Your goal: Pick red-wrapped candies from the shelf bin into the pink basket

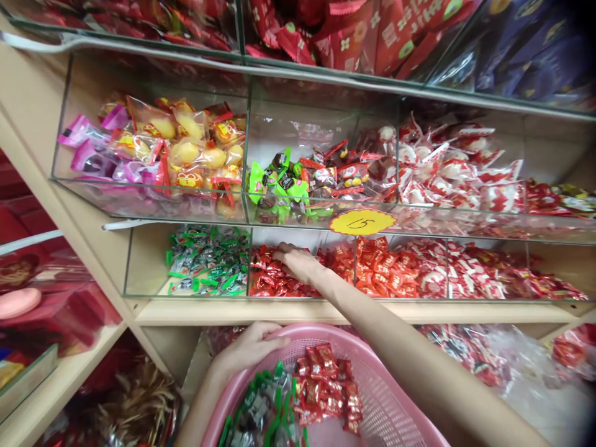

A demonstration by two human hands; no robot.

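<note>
My left hand (pixel 251 343) is closed over the far left rim of a pink plastic basket (pixel 386 379), thumb on the inner side. Inside the basket, green-and-clear wrapped candies (pixel 263 403) lie at the left, beside a heap of small red-wrapped candies (pixel 328 388). Above it, my right hand (pixel 298 261) reaches into a lower-shelf compartment of red-wrapped candies (pixel 274 282). Its fingers curl down among these wrappers, and the fingertips are partly hidden. Left of that hand, a neighbouring compartment holds green-wrapped candies (pixel 209 261).
Clear dividers (pixel 248 261) and a wooden shelf edge (pixel 186 312) surround the lower bins. A yellow tag (pixel 362 221) marked 15 hangs on the upper bin's front. Yellow and purple sweets (pixel 186 152) and red-and-white packets (pixel 459 171) fill upper compartments. Bagged goods (pixel 484 354) lie below right.
</note>
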